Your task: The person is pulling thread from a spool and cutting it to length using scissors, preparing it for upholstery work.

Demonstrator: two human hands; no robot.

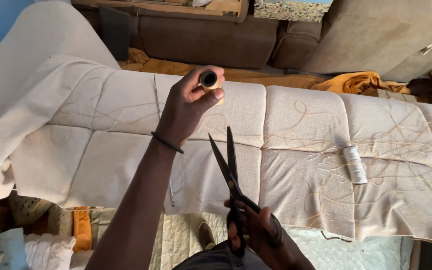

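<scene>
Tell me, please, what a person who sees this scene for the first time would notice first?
The black scissors in the right hand, blades open and pointing up, low in the middle. Above them the left hand holds up a thread spool, its hollow end toward the camera. Behind lies quilted cream fabric strewn with loose threads, a white spool on it at right.

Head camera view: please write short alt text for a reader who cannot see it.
The left hand holds up a thread spool, while the right hand grips black scissors with their blades open. Below lies quilted cream fabric covered in loose thread, with a white spool resting on it.
</scene>
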